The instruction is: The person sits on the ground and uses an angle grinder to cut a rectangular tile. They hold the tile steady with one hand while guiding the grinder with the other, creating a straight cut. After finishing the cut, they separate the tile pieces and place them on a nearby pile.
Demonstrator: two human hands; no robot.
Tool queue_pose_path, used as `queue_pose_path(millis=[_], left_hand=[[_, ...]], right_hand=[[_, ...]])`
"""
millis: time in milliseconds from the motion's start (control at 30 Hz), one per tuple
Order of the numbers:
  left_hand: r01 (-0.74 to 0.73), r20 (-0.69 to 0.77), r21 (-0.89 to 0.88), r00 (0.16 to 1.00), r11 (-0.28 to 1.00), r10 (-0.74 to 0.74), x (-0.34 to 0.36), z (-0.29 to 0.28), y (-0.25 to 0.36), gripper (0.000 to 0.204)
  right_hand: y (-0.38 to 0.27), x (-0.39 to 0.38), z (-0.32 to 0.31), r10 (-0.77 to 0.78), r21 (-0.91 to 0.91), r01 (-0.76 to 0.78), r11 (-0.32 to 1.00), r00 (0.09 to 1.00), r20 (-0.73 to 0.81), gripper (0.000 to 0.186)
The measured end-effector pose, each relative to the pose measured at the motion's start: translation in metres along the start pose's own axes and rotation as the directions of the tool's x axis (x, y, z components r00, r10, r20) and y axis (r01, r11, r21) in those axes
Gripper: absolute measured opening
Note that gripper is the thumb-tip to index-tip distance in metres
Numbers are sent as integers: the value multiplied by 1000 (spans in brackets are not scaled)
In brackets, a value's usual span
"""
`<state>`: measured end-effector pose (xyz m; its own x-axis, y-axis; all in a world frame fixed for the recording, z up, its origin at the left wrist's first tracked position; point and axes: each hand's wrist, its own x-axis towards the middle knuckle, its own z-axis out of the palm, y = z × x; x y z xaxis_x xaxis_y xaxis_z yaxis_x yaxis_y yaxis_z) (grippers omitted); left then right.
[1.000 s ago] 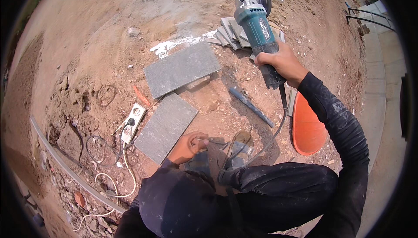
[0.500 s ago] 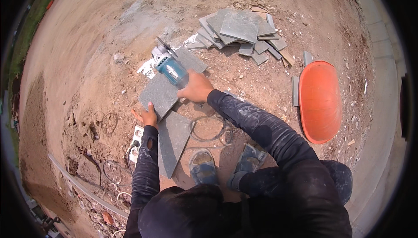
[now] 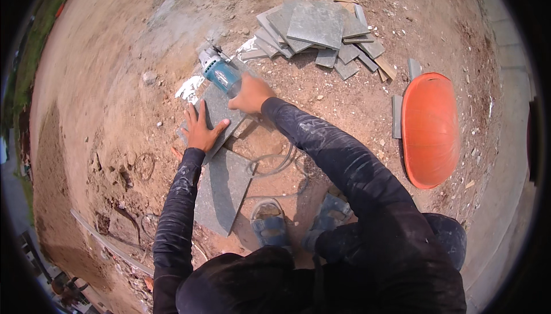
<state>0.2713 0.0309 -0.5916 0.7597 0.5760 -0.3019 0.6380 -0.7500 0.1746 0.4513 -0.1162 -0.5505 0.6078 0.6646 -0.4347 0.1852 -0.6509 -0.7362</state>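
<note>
The grinder (image 3: 222, 77) is in my right hand (image 3: 253, 93), over the far part of the grey slab (image 3: 217, 104) ahead of me, and those fingers look closed around its body. My left hand (image 3: 201, 135) lies on the slab's near left part, fingers spread and thumb out to the side, pinching nothing.

The disc (image 3: 214, 47) is blurred at the far end of the tool, so I can't tell whether it touches the stone. To handle this well, I judge the left palm should press down evenly and those fingertips stay well back from the disc's line. The right wrist wants to be firm, so the disc runs straight and doesn't twist or bind.

The cable (image 3: 275, 172) loops on the ground beside the lower slab (image 3: 222, 193), in front of my sandals (image 3: 268, 222); it should lie slack and clear of the blade. The slab could rock, I think, so steady pressure matters more than force.
</note>
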Motion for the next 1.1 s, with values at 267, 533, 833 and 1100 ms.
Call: queue_pose_path(millis=[267,533,833,1100], left_hand=[[2,121,-10,993,1000,-1,14,7,4,114],[9,176,42,984,999,-17,20,-2,8,114],[12,201,70,979,997,-26,22,-4,11,114],[22,201,103,979,994,-43,20,-8,13,113]], right_hand=[[-2,13,3,62,-8,-62,998,998,-8,78],[0,11,6,72,1,-72,997,997,0,78],[-2,10,6,83,-37,-84,996,996,-10,80],[-4,10,5,83,-31,-82,996,996,17,81]])
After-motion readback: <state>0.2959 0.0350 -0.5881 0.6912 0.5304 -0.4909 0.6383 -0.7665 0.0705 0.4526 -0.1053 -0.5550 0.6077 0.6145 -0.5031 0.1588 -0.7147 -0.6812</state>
